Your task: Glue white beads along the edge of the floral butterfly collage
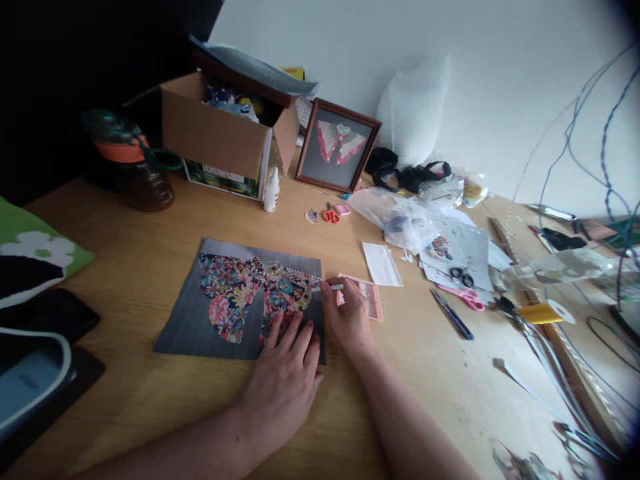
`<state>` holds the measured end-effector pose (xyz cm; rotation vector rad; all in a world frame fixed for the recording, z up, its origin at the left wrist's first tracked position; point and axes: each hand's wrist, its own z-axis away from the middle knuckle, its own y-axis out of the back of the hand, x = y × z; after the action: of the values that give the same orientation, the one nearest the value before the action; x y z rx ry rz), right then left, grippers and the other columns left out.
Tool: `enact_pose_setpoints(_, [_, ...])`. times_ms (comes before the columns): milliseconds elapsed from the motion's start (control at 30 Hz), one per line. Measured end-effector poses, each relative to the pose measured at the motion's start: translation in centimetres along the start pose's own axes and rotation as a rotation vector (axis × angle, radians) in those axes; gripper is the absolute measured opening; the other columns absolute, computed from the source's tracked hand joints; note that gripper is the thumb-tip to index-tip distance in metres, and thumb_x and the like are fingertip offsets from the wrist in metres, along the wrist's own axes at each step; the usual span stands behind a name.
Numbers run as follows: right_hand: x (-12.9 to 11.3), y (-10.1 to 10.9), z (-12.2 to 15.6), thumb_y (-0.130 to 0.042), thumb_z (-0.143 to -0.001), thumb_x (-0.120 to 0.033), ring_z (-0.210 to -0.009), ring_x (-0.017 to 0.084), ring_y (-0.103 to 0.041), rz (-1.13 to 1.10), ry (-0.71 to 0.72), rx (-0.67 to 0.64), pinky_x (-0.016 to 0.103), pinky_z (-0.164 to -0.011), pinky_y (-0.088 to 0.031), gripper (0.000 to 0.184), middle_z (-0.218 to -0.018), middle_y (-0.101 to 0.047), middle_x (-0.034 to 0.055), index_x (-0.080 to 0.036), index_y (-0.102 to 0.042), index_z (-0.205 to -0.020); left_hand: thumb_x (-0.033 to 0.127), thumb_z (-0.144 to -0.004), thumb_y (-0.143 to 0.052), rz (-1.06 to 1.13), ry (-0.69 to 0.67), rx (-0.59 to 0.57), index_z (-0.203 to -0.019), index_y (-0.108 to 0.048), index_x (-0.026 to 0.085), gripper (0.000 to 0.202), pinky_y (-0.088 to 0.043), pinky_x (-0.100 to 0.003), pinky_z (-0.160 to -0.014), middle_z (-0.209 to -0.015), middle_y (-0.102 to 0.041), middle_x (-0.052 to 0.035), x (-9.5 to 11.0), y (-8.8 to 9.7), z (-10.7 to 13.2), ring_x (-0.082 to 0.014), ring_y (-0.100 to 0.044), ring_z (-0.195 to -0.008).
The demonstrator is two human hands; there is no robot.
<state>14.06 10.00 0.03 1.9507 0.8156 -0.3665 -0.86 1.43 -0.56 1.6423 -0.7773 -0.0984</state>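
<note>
A dark grey sheet (185, 333) lies flat on the desk, bearing a floral fabric collar shape (230, 287) edged along its top with a row of small white beads (273, 268). My left hand (287, 367) rests palm down on the sheet's lower right, fingers spread over the collar's right half. At the sheet's right edge, my right hand (350, 317) pinches a thin white stick (330, 288), its tip pointing left at the collar. Partly hidden behind that hand is a shallow pink tray (377, 310) with small contents I cannot make out.
Behind the sheet stand a white squeeze bottle (271, 191), orange scissors (331, 213), a framed collar picture (337, 147) and a cardboard box (215, 127). A drink bottle (145, 180) is at left. Rightward lie a white cloth (382, 263), a craft knife (453, 315) and pink scissors (467, 297).
</note>
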Motion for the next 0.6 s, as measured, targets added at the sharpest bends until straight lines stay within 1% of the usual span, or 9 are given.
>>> enact_pose_setpoints(167, [-0.1, -0.1, 0.1, -0.052, -0.095, -0.03, -0.075, 0.018, -0.059, 0.003, 0.011, -0.006, 0.033, -0.074, -0.044, 0.016, -0.077, -0.065, 0.002, -0.021, -0.056, -0.082, 0.04, -0.091, -0.059, 0.0, 0.004, -0.006, -0.116, -0.063, 0.013, 0.037, -0.019, -0.053, -0.118, -0.132, -0.057, -0.0119, 0.0, 0.0, 0.0, -0.0313, -0.04, -0.134])
enact_pose_setpoints(300, [0.3, 0.3, -0.3, -0.052, -0.095, -0.031, -0.074, 0.018, -0.06, 0.04, -0.001, 0.039, 0.032, -0.073, -0.045, 0.018, -0.076, -0.065, 0.0024, -0.021, -0.057, -0.081, 0.039, -0.091, -0.058, -0.003, -0.005, -0.006, -0.12, -0.062, 0.013, 0.04, -0.021, -0.053, -0.118, -0.133, -0.057, -0.0114, 0.0, 0.2, -0.1, -0.0311, -0.04, -0.134])
enact_pose_setpoints(367, [1.1, 1.0, -0.9, -0.052, -0.095, -0.035, -0.073, 0.018, -0.061, 0.065, -0.055, 0.11, 0.032, -0.071, -0.045, 0.021, -0.074, -0.066, 0.0027, -0.021, -0.058, -0.08, 0.037, -0.091, -0.056, -0.018, -0.018, -0.004, -0.121, -0.062, 0.012, 0.039, -0.025, -0.055, -0.116, -0.133, -0.057, -0.0117, -0.1, 0.4, -0.2, -0.032, -0.041, -0.133])
enact_pose_setpoints(500, [3.5, 2.9, -1.9, -0.049, -0.094, -0.045, -0.066, 0.018, -0.061, 0.063, -0.262, 0.313, 0.027, -0.058, -0.042, 0.032, -0.066, -0.065, 0.0024, -0.02, -0.058, -0.077, 0.033, -0.092, -0.052, -0.041, -0.054, 0.042, -0.117, -0.065, 0.012, 0.035, -0.033, -0.058, -0.111, -0.131, -0.059, -0.0121, -0.3, 0.3, -0.2, -0.033, -0.045, -0.13])
enact_pose_setpoints(533, [4.2, 3.3, -2.0, -0.048, -0.094, -0.047, -0.064, 0.018, -0.06, 0.069, -0.297, 0.346, 0.027, -0.056, -0.041, 0.035, -0.064, -0.064, 0.0021, -0.02, -0.058, -0.075, 0.032, -0.092, -0.051, -0.044, -0.059, 0.055, -0.116, -0.065, 0.013, 0.034, -0.034, -0.058, -0.111, -0.13, -0.06, -0.0118, -0.4, 0.2, -0.2, -0.0327, -0.046, -0.129])
enact_pose_setpoints(600, [5.3, 3.8, -2.0, -0.047, -0.094, -0.05, -0.06, 0.017, -0.057, 0.096, -0.314, 0.371, 0.026, -0.054, -0.039, 0.039, -0.061, -0.061, 0.0013, -0.02, -0.056, -0.07, 0.033, -0.093, -0.051, -0.047, -0.065, 0.069, -0.114, -0.066, 0.014, 0.033, -0.034, -0.057, -0.111, -0.13, -0.06, -0.011, -0.4, 0.0, -0.1, -0.0321, -0.047, -0.128])
